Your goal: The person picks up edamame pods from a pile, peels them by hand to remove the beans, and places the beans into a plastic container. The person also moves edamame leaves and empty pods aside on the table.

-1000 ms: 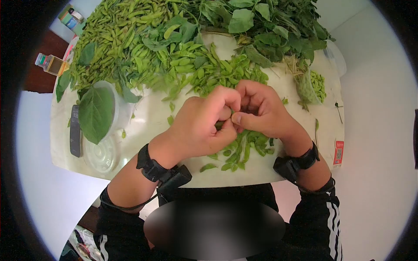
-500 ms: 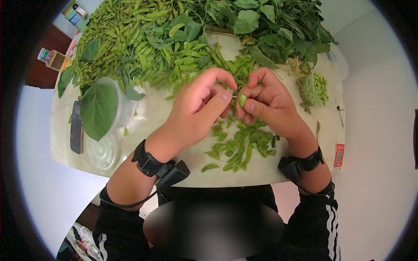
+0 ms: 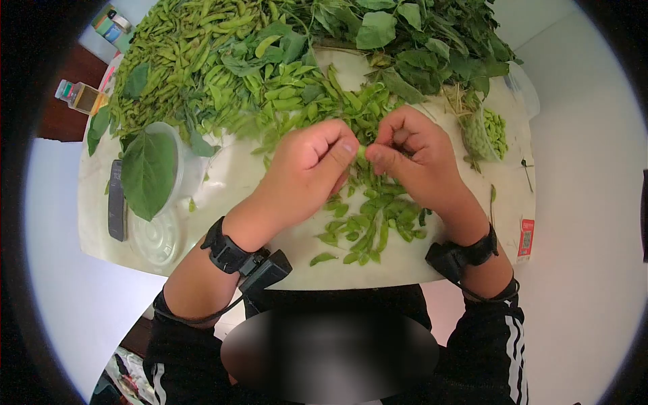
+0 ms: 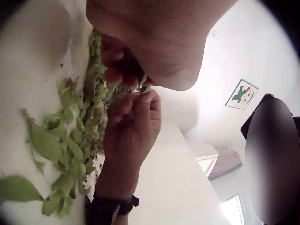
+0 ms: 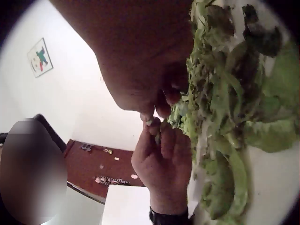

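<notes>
Head view, two hands, left hand and right hand each in pinching grip on one soybean pod

One small green soybean pod, mostly hidden, held above the table between fingertips of both hands, over the near scatter of emptied shells.

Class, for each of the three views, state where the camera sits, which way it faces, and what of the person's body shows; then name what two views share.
Head: worn on the head, looking down at the table; shows left hand, right hand and both forearms.
Left wrist: on the left wrist, looking low past its own palm at the right hand and empty pods.
Right wrist: on the right wrist, looking across at the left hand.
Shared: all three show the soybean pod pinched between both hands.
</notes>
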`<control>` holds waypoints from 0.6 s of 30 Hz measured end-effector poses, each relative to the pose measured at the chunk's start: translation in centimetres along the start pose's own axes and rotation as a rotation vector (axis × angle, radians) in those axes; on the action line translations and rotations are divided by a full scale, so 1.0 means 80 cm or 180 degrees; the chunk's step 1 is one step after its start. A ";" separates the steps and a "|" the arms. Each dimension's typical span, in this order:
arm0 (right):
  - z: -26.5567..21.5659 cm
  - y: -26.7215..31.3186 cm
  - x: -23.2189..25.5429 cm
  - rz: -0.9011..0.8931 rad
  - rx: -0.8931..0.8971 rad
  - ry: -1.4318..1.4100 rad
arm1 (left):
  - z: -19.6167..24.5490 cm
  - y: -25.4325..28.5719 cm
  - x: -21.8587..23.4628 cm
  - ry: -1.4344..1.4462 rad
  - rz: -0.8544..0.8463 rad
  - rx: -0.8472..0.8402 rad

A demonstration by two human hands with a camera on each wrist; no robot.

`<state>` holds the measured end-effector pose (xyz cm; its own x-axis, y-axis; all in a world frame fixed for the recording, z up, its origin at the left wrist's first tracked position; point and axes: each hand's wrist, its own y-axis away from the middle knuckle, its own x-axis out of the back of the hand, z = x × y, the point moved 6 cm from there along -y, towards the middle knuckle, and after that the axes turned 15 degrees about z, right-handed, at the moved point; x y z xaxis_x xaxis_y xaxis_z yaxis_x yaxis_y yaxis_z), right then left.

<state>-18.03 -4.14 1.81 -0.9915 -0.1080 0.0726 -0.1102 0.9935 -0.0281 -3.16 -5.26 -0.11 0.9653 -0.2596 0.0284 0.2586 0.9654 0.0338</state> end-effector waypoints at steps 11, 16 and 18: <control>-0.026 0.005 -0.011 0.0606 0.1574 0.1735 | 0.012 -0.002 0.008 -0.0874 0.0714 -0.1054; -0.026 0.010 -0.019 0.0346 0.1066 0.1540 | 0.009 0.000 0.011 -0.0783 0.0786 -0.0961; -0.028 0.009 -0.021 0.0392 0.1122 0.1367 | 0.006 -0.004 0.013 -0.0553 0.0744 -0.0975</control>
<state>-16.25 -3.15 3.92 -0.8896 0.1052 0.4445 -0.0851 0.9179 -0.3877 -2.25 -5.89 0.36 0.9856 -0.0078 0.1689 0.0575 0.9549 -0.2912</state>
